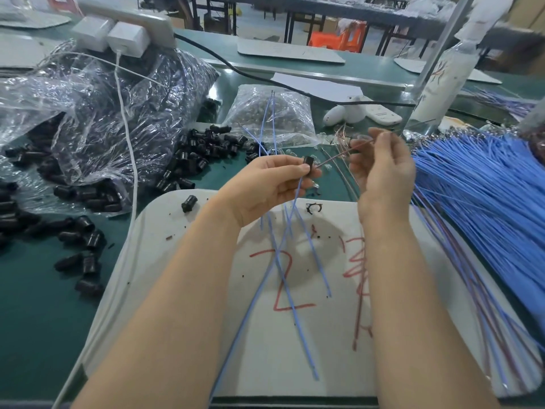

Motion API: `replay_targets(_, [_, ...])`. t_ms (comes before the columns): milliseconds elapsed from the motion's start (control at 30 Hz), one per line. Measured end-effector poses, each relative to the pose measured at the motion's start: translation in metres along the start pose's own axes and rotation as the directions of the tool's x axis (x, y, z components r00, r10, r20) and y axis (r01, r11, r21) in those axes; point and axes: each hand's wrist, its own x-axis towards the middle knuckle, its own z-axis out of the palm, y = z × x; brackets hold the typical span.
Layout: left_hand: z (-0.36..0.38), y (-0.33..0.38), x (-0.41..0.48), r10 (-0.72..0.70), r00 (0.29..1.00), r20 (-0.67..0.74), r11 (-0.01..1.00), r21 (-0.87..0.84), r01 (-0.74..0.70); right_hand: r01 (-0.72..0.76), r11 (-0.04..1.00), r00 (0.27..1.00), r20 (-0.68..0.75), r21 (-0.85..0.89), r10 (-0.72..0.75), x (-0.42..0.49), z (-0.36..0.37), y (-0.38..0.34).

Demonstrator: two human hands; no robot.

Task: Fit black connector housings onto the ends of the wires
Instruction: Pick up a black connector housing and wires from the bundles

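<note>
Head view: L hand [265, 184] pinches one black housing [309, 164] between thumb & fingertips, w/ the open end turned to the right. I think that is so a wire can go straight in. R hand [383, 169] pinches a thin red-brown wire [336, 156] between thumb & first finger, a bit back from the tip, so the tip stays stiff & easy to aim. The wire slants down-left to the housing. Its tip is right at the housing's mouth; can't tell if it is in yet or just touching.

Both hands are held up over a white board [206, 290], close together, housing on the left & wire on the right. A few blue wires [283, 261] hang down from the L hand across the board; how they are held is hidden.

One loose housing [189, 203] lies on the board, near the L wrist. More black housings [203, 152] are heaped on the green table [35, 305], spilled from a big crinkly bag [103, 113], close by for the L hand to grab. A fat bundle of blue wires [486, 196] fans out by the R hand. A small bag of clear bits [274, 113] sits behind the hands.
</note>
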Motion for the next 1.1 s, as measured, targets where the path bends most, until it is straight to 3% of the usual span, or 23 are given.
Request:
replay_targets(67, [0.000,-0.001,0.001,0.031,0.999,-0.026,0.999,0.013,-0.031,-0.001,0.995,1.000,0.031,0.097,-0.002,0.001,-0.002,-0.001])
replay_targets(100, [0.000,-0.001,0.002,0.050,0.998,-0.037,0.999,0.019,-0.049,-0.017,0.998,0.996,0.091,0.066,0.011,-0.001,0.001,0.001])
replay_targets(233, [0.001,-0.004,0.004,0.103,0.986,-0.130,0.991,0.099,-0.091,0.095,0.923,0.959,0.283,-0.373,0.015,-0.009,0.013,0.014])
replay_targets(300, [0.001,-0.005,0.006,0.130,0.972,-0.193,0.979,0.181,-0.095,0.160,0.894,0.965,0.258,-0.419,-0.051,-0.010,0.014,0.016])
replay_targets(367, [0.000,-0.006,0.006,0.193,0.949,-0.249,0.935,0.342,-0.100,0.197,0.912,0.975,0.169,-0.360,-0.144,-0.009,0.012,0.012])
replay_targets(467, [-0.001,-0.009,0.007,0.331,0.910,-0.250,0.778,0.618,-0.113,0.238,0.916,0.971,0.090,-0.324,-0.220,-0.009,0.008,0.006])
replay_targets(533, [0.000,-0.011,0.007,0.376,0.901,-0.217,0.702,0.701,-0.124,0.251,0.908,0.968,0.090,-0.335,-0.235,-0.010,0.009,0.006])
replay_targets(733, [0.001,-0.013,0.006,0.432,0.887,-0.161,0.588,0.797,-0.141,0.307,0.852,0.952,0.151,-0.424,-0.267,-0.010,0.010,0.008])
replay_targets(967, [0.002,-0.014,0.005,0.427,0.897,-0.112,0.523,0.840,-0.143,0.394,0.751,0.918,0.196,-0.531,-0.343,-0.009,0.007,0.010])
replay_targets(1100, [0.003,-0.012,0.003,0.438,0.893,-0.103,0.503,0.852,-0.148,0.379,0.731,0.926,0.228,-0.568,-0.303,-0.010,0.008,0.010])
